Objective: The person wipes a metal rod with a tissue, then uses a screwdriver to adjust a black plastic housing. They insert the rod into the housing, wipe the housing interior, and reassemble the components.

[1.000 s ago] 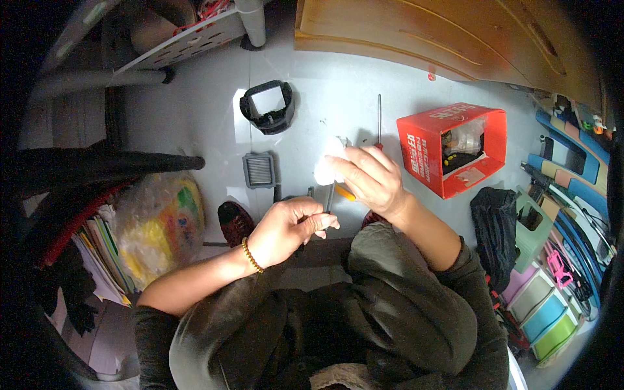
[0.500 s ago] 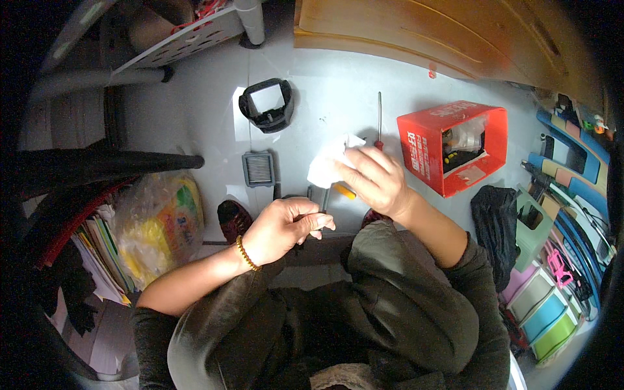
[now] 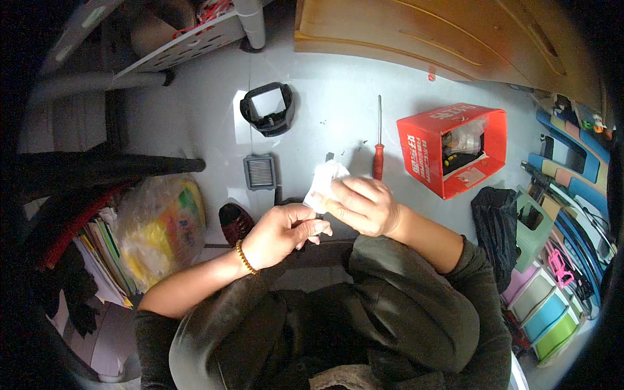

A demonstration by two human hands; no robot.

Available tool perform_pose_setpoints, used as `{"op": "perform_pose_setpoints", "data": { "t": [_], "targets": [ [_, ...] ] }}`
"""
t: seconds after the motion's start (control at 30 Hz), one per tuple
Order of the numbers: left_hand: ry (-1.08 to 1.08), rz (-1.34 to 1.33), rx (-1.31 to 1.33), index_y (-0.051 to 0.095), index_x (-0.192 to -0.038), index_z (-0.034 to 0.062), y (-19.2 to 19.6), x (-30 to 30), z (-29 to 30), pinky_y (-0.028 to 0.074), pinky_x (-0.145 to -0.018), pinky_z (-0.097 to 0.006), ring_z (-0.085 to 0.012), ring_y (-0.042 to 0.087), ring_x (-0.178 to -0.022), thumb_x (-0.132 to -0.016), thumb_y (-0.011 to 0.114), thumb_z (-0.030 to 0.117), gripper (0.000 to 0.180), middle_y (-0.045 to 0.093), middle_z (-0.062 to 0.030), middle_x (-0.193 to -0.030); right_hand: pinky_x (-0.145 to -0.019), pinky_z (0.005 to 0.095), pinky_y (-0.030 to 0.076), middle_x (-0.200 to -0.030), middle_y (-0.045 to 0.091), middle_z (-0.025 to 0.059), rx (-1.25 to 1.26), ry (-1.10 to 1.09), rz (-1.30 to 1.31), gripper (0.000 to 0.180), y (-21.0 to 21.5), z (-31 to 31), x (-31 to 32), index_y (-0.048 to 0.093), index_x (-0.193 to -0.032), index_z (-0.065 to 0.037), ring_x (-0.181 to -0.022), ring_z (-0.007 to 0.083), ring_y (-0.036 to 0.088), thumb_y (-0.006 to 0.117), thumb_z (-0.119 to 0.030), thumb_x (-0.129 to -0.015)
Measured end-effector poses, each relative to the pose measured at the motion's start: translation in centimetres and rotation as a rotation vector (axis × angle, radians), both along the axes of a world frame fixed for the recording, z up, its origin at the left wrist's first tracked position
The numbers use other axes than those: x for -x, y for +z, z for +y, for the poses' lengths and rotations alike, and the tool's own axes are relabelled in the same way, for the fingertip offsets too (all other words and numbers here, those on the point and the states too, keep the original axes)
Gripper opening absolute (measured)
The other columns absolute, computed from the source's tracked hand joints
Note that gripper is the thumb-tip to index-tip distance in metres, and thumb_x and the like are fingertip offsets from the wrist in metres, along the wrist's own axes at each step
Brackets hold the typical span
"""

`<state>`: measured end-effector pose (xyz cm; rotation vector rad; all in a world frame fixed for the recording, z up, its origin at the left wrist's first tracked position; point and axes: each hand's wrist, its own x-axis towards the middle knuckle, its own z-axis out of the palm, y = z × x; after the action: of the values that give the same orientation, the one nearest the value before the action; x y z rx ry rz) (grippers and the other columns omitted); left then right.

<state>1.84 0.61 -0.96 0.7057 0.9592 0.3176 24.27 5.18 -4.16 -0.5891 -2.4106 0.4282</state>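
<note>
My left hand (image 3: 278, 235) is closed, fingers pinched on the lower end of a thin dark strip whose kind I cannot make out. My right hand (image 3: 361, 207) grips a crumpled white tissue (image 3: 327, 179), which is wrapped around that strip. The strip's dark tip (image 3: 329, 156) pokes out beyond the tissue; its middle is hidden. Beyond my hands, a red-handled screwdriver (image 3: 378, 160) lies with its shaft pointing away from me. A small grey pleated filter (image 3: 261, 173) rests on the floor left of the tissue, with a black frame-like housing (image 3: 267, 109) farther off.
On the right stands an open red cardboard box (image 3: 419, 153) with plastic-wrapped contents. A black bag (image 3: 495, 218) and colourful racks (image 3: 546, 315) line the right side. A plastic bag (image 3: 162, 231) and papers are at left. A wooden panel (image 3: 416, 39) bounds the far side.
My right hand has drawn the tissue nearer to my left hand, baring the strip's far tip. The screwdriver's handle has come into view. My left hand stays about where it was.
</note>
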Motion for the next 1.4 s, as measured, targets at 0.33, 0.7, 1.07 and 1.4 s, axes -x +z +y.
{"op": "perform_pose_setpoints", "data": {
  "t": [0.33, 0.7, 1.07, 1.4],
  "targets": [
    [-0.013, -0.008, -0.006, 0.073, -0.099, 0.0039, 0.9, -0.5, 0.4, 0.044, -0.060, -0.021, -0.0063, 0.059, -0.072, -0.099, 0.060, 0.028, 0.027, 0.065, -0.0005, -0.082, -0.061, 0.0304, 0.051, -0.092, 0.064, 0.0102, 0.501, -0.510, 0.153, 0.024, -0.3, 5.5, -1.1, 0.075, -0.098, -0.003, -0.075, 0.0147, 0.060, 0.060, 0.004, -0.082],
    [0.046, -0.021, -0.122, 0.072, -0.102, 0.0017, 1.6, -0.1, 1.1, 0.047, -0.065, -0.023, -0.0088, 0.061, -0.076, -0.099, 0.061, 0.020, 0.022, 0.064, -0.0031, -0.084, -0.077, 0.0238, 0.046, -0.106, 0.058, 0.0052, 1.434, -0.422, 0.523, 0.018, 5.3, 3.2, -1.5, 0.064, -0.107, 0.003, -0.097, 0.0095, 0.056, 0.055, 0.002, -0.093],
    [-0.002, 0.087, -0.378, 0.072, -0.099, 0.0019, 1.3, -0.7, 0.8, 0.048, -0.068, -0.029, -0.0141, 0.059, -0.073, -0.096, 0.064, 0.018, 0.019, 0.061, -0.0059, -0.080, -0.084, 0.0297, 0.052, -0.105, 0.061, 0.0086, 1.117, -0.426, 0.609, 0.017, 4.9, 0.7, 1.8, 0.058, -0.103, 0.000, -0.092, 0.0143, 0.063, 0.067, 0.003, -0.088],
    [-0.063, 0.215, -0.516, 0.071, -0.096, 0.0022, 2.6, -1.3, 0.9, 0.049, -0.070, -0.031, -0.0180, 0.061, -0.074, -0.094, 0.065, 0.019, 0.018, 0.062, -0.0064, -0.078, -0.071, 0.0268, 0.047, -0.092, 0.060, 0.0101, 0.919, -0.616, 0.553, 0.019, 4.0, -0.8, 2.7, 0.058, -0.086, -0.001, -0.085, 0.0176, 0.061, 0.071, 0.007, -0.075]
  ]
}}
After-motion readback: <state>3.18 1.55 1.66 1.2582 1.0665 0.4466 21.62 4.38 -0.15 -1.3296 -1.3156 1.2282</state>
